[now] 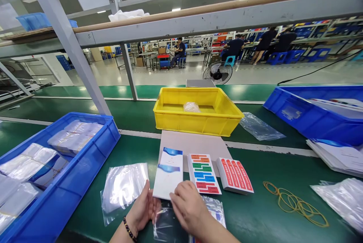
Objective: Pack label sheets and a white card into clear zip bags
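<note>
A white and blue booklet (168,175) lies in front of me, its lower edge meeting the mouth of a clear plastic bag (166,223). My left hand (144,206), with a beaded bracelet at the wrist, is closed at the bag's upper left edge, beside the booklet's corner. Pinched at the booklet's lower right corner is my right hand (190,206), which partly covers the bag. To the right sit a stack of multicoloured label sheets (204,174) and a stack of red and white label sheets (235,175). A pile of clear bags (124,186) lies left. Under my right forearm, another bagged packet (214,211) shows partly.
A yellow bin (195,123) holding a small plastic bundle stands ahead. Blue bins flank the green bench: a left bin (93,159) with bagged packs and a right bin (326,116) with papers. Rubber bands (295,203) lie right. A metal post (70,46) rises at left; people sit far behind.
</note>
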The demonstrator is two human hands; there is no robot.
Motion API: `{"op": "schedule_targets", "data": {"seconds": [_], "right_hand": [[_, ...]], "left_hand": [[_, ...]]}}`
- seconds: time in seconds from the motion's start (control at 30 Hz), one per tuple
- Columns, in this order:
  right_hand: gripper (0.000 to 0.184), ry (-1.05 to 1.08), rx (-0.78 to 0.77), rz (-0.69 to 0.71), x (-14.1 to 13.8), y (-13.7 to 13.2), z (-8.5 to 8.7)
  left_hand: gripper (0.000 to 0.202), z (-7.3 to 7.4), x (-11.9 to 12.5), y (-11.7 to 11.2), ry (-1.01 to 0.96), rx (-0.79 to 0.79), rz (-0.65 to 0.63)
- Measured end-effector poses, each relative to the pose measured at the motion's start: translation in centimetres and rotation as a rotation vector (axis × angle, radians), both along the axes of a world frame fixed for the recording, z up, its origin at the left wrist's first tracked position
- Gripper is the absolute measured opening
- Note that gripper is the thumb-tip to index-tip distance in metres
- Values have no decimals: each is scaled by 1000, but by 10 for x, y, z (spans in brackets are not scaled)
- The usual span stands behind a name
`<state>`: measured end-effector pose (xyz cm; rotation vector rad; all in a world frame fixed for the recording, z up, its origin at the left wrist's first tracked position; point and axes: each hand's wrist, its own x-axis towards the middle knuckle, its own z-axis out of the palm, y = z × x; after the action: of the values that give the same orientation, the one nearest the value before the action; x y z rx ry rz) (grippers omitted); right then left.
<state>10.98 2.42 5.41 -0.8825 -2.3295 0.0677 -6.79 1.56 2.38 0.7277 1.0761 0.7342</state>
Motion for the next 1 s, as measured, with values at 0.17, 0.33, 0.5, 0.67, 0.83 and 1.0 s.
{"op": "schedule_targets", "data": {"seconds": [0.17,0.33,0.5,0.67,0.83,1.0], "right_hand": [[19,7,-55,-24,41,-4,2],[41,-247,-73,-412,93,23,-36],[17,-111,-116,-340,103,28,-27],[20,136,137,-176,70,8,-4],[24,127,285,5,39,-17,0],[27,161,404,-109,74,-5,13]], "left_hand": [[34,-1,5,4,-400,-146,-1],[25,2,13,1,-416,-171,-26],[29,6,28,-4,-436,-158,-25],[33,3,41,-5,-397,-214,58],[36,-3,50,-3,-548,-292,75],[32,-4,37,-5,-427,-238,78]]}}
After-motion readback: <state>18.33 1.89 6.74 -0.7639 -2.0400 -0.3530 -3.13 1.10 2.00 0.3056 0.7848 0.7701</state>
